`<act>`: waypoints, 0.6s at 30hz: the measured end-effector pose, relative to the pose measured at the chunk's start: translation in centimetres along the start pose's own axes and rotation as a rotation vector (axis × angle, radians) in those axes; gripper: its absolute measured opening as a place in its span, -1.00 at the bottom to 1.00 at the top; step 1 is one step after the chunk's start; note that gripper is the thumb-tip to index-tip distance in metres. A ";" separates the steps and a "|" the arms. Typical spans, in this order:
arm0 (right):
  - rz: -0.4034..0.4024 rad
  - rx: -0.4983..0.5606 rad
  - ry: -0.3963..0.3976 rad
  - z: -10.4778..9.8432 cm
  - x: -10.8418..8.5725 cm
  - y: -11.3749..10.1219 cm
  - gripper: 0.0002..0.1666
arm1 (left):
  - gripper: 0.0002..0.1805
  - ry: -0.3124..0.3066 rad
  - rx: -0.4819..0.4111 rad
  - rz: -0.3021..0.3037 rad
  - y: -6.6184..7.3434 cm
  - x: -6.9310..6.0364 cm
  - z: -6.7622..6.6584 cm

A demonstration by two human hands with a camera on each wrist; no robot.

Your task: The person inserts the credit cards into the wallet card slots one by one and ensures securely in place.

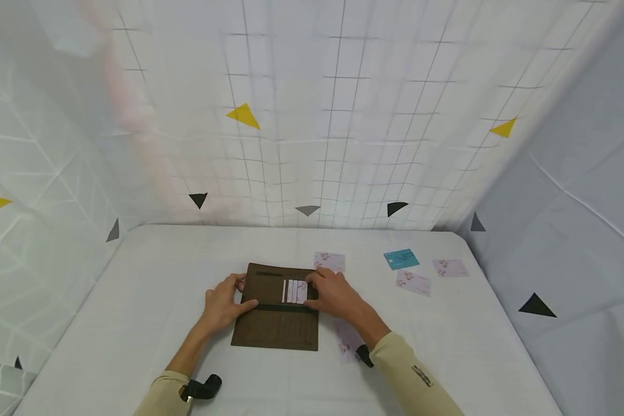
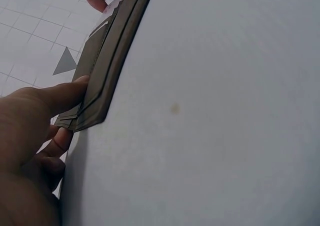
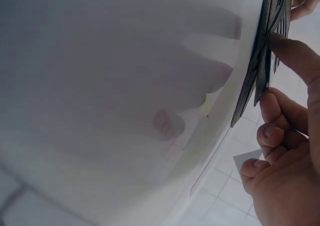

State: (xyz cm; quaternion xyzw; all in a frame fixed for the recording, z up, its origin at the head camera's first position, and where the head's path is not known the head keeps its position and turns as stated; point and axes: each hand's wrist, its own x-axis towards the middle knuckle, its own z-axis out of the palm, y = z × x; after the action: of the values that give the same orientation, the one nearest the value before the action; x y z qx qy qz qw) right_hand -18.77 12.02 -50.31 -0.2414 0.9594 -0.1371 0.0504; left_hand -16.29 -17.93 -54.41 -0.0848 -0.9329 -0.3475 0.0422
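Nearest the viewer, a left sleeve and a right sleeve reach in over the white table. Beside the right forearm, partly covered by it, lies a near floral card.

The brown wallet lies unfolded on the table between the hands; its far panel carries the slots and appears slightly raised in the wrist views. The left hand grips the left edge: thumb on the inner face, fingers behind. The right hand pinches the right edge of the slotted panel, thumb inside and index finger at the rim. The fingers of both hands are thus clamped on the wallet; whether the right fingers also press a card cannot be told. Slotted cards show in a stepped row beside the right fingertips.

The step in hand is judged to be seating cards in the slots. The next move likely calls for holding the left edge steady, aligning the card edges, then freeing the right fingers for a loose card.

Beyond the wallet lie a floral card behind the right hand and, farther right, a blue VIP card with two floral cards near it.
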 end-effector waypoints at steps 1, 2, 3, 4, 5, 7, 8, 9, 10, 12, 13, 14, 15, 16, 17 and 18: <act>0.007 0.006 -0.005 0.0 0.0 0.0 -0.30 | -0.16 -0.002 -0.003 0.001 0.0 0.0 0.0; 0.013 0.008 -0.008 0.0 -0.1 0.1 -0.30 | -0.15 -0.003 -0.003 -0.001 0.0 0.0 0.0; 0.017 0.012 -0.010 0.0 -0.1 0.2 -0.31 | -0.15 -0.002 -0.002 -0.002 0.0 0.0 0.0; 0.020 0.012 -0.012 0.0 -0.1 0.3 -0.32 | -0.15 -0.003 -0.001 -0.002 0.0 0.0 0.0; 0.024 0.013 -0.013 0.0 -0.1 0.4 -0.33 | -0.15 -0.004 -0.001 -0.003 0.0 0.0 0.1; 0.031 0.014 -0.015 0.0 0.0 0.6 -0.36 | -0.15 -0.004 0.004 -0.006 0.0 0.0 0.1; 0.035 0.016 -0.018 0.0 0.0 0.6 -0.38 | -0.15 -0.004 0.006 -0.007 0.0 0.0 0.1; 0.039 0.022 -0.021 0.0 0.0 0.7 -0.39 | -0.15 -0.005 0.007 -0.008 0.0 0.0 0.1; 0.042 0.028 -0.025 0.0 0.1 0.7 -0.40 | -0.15 -0.006 0.009 -0.009 -0.1 0.0 0.1; 0.048 0.040 -0.034 0.0 0.1 0.7 -0.41 | -0.14 -0.008 0.013 -0.011 -0.1 0.0 0.1; 0.048 0.048 -0.036 0.0 0.1 0.7 -0.41 | -0.15 -0.009 0.014 -0.012 -0.1 0.0 0.1; 0.047 0.056 -0.038 0.0 0.1 0.7 -0.41 | -0.14 -0.011 0.014 -0.012 -0.1 0.1 0.1; 0.047 0.062 -0.038 0.0 0.1 0.7 -0.41 | -0.15 -0.012 0.015 -0.011 -0.1 0.1 0.1; 0.046 0.068 -0.037 0.0 0.1 0.7 -0.42 | -0.15 -0.013 0.016 -0.010 -0.1 0.1 0.1; 0.044 0.069 -0.037 0.1 0.1 0.7 -0.42 | -0.15 -0.012 0.016 -0.009 -0.1 0.1 0.1; 0.041 0.071 -0.035 0.1 0.1 0.7 -0.42 | -0.15 -0.011 0.017 -0.008 -0.1 0.1 0.1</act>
State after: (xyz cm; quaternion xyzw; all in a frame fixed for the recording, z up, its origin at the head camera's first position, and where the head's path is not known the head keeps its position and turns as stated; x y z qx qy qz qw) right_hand -19.20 12.54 -50.58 -0.2220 0.9577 -0.1657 0.0783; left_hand -16.41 -17.89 -54.56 -0.0826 -0.9363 -0.3394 0.0365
